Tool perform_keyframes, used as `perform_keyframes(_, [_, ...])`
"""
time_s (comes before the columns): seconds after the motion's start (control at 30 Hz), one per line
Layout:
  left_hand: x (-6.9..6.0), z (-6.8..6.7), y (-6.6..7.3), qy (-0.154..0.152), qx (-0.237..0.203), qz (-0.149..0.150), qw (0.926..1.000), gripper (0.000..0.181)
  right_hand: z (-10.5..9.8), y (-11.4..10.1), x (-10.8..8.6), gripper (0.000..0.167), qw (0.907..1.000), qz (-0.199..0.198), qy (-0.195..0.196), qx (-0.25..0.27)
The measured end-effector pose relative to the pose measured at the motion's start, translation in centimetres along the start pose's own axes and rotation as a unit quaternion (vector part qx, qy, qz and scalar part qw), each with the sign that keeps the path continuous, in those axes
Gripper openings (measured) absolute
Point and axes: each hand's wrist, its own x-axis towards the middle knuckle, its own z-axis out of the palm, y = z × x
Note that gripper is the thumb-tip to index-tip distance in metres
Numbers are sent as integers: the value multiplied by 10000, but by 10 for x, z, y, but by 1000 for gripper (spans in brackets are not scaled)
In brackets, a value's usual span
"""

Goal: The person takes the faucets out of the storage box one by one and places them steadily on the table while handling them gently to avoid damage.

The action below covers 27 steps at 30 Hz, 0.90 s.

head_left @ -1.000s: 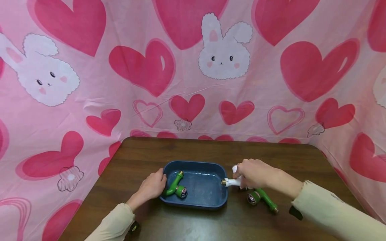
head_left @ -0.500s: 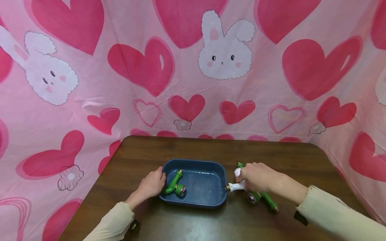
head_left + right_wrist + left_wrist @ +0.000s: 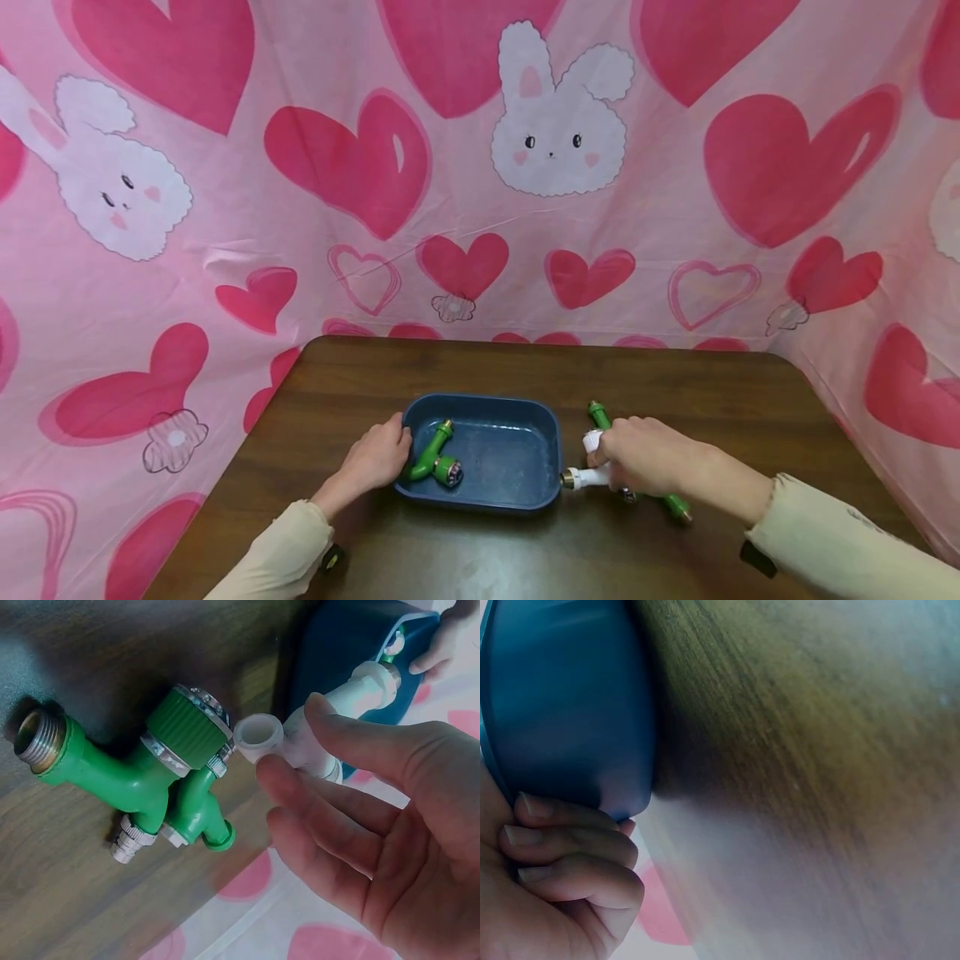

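Observation:
A blue tray (image 3: 498,454) lies on the table, and my left hand (image 3: 378,454) grips its left end. In the left wrist view, curled fingers (image 3: 585,862) press against the tray's outer wall. One green tap (image 3: 431,460) with a brass threaded end lies inside the tray at the left. Just right of the tray, my right hand (image 3: 648,458) pinches a white tap (image 3: 588,477) between thumb and fingers, its brass end pointing at the tray's rim. Beneath and beside that hand lie two more green taps, the nearer one (image 3: 120,780) clear in the right wrist view and the other (image 3: 199,814) partly behind it.
A brown wooden table (image 3: 465,367) bears everything. Pink cloth (image 3: 465,167) with hearts and rabbits hangs behind the table and along both sides. The tray's right rim stands close to the white tap.
My right hand has drawn the white tap away from over the tray's right rim, rightward and toward me. More of the far green tap shows now. The left hand keeps its hold on the tray.

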Motion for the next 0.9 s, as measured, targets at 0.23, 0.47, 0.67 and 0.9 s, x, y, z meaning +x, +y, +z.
perform_keyframes(0.23, [1,1,-2,33,12,48,10000,41,7,-4,-3,21,9998,-174,-19,3])
perform_keyframes(0.47, [0,1,-6,58,-22,86,9999,40,17,-13,-4,26,9994,-306,-43,-174])
perform_keyframes(0.67, [0,-1,-12,144,44,54,9999,41,29,-19,-1,25,9995,-176,-122,-237])
perform_keyframes(0.9, [-1,-5,-15,119,41,-10,9999,43,46,-24,4,25,9984,-314,-80,-457])
